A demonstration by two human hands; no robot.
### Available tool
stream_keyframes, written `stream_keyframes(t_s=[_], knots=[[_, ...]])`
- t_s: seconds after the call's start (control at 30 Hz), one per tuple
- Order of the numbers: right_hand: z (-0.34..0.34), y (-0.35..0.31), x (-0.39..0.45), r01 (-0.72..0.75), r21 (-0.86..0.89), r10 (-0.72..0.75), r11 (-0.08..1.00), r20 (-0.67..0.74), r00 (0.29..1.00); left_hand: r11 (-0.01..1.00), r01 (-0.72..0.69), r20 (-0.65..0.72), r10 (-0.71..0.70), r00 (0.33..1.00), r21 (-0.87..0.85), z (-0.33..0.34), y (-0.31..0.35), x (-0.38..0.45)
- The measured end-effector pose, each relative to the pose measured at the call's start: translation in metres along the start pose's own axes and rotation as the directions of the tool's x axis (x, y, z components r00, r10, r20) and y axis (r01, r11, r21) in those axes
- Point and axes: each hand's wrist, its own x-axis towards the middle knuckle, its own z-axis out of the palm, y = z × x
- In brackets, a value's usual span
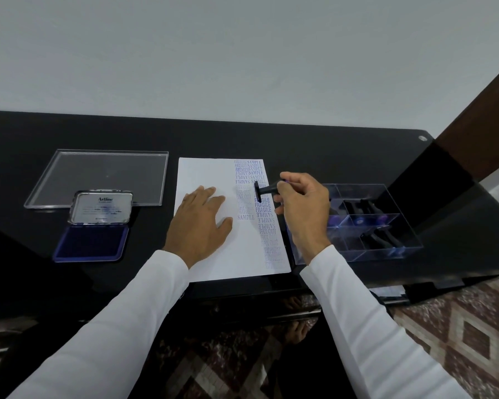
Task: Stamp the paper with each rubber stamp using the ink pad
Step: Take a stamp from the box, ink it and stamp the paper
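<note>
— Black desk, white paper centre. Hands?
— Left hand flat on paper, fingers spread. Right hand pinches rubber stamp above paper's right edge.
— Ink pad?
— Open, left of paper.

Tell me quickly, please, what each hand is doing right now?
Left hand: open, resting flat on the paper.
Right hand: holding a rubber stamp above the paper.
</note>
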Motion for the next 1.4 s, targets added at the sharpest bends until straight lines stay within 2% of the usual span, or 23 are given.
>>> stream_keyframes(t_s=[0.2,0.47,0.7,0.9,1.07,1.27,1.4], knots=[[0.011,-0.007,-0.010,0.008,0.034,-0.010,0.999,0.041,0.999,0.999,0.007,-0.037,-0.008,0.999,-0.037,-0.012,-0.006,-0.014],[0.058,-0.019,-0.035,0.021,0.051,-0.030,0.998,0.179,0.983,0.997,0.047,-0.127,-0.054,0.990,-0.056,-0.048,-0.043,-0.045],[0.116,-0.032,-0.072,0.087,0.022,-0.089,0.996,0.327,0.941,0.988,0.152,-0.248,-0.157,0.956,-0.037,-0.085,-0.097,-0.083],[0.160,-0.041,-0.103,0.154,0.004,-0.141,0.988,0.426,0.894,0.962,0.270,-0.246,-0.269,0.931,-0.028,-0.100,-0.141,-0.114],[0.183,-0.042,-0.124,0.283,-0.041,-0.233,0.958,0.463,0.855,0.954,0.299,-0.266,-0.295,0.918,-0.026,-0.106,-0.166,-0.128],[0.196,-0.049,-0.144,0.482,-0.093,-0.374,0.871,0.510,0.774,0.950,0.312,-0.255,-0.299,0.920,0.012,-0.107,-0.190,-0.141],[0.205,-0.051,-0.151,0.571,-0.134,-0.413,0.810,0.561,0.717,0.954,0.294,-0.237,-0.273,0.932,0.060,-0.104,-0.197,-0.145]])
